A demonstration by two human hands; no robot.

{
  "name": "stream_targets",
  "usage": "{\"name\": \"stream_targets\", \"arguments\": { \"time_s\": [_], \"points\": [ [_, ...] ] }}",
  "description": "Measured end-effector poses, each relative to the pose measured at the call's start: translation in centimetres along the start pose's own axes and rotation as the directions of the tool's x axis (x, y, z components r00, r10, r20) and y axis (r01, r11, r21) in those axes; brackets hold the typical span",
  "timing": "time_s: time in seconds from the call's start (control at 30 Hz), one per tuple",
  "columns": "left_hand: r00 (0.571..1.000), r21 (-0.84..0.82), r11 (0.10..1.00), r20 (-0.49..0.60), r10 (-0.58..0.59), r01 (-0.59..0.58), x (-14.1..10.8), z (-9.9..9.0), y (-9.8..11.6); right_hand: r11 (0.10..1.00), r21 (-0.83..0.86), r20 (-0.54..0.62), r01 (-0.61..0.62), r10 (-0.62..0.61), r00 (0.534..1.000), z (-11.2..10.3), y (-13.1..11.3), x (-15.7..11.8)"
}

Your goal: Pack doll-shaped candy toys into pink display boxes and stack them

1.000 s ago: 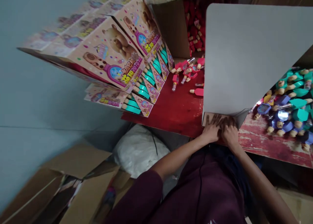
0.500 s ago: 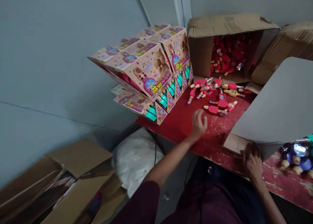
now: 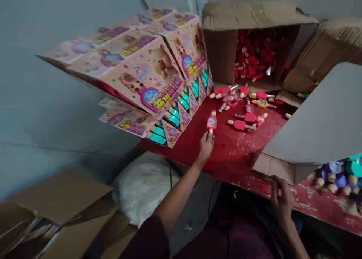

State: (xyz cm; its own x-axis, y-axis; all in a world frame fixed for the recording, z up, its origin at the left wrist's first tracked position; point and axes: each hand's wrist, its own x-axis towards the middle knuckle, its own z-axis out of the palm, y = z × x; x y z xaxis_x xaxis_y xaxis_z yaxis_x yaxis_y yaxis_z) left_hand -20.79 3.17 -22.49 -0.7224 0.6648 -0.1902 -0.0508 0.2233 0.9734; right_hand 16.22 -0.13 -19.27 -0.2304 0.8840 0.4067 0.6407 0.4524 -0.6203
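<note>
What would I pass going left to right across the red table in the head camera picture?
Toy boxes → left hand holding a pink toy → pink toys → right hand → blue toys
</note>
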Motion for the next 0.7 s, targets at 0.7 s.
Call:
{"name": "stream_targets", "arguments": {
  "time_s": [0.7],
  "points": [
    [0.358,0.247,0.333,0.874,0.33,-0.91,-19.7,13.4,-4.5,0.991,0.069,0.192,0.114,-0.126,0.973,-0.6,2.0,8.2]
  ]
}}
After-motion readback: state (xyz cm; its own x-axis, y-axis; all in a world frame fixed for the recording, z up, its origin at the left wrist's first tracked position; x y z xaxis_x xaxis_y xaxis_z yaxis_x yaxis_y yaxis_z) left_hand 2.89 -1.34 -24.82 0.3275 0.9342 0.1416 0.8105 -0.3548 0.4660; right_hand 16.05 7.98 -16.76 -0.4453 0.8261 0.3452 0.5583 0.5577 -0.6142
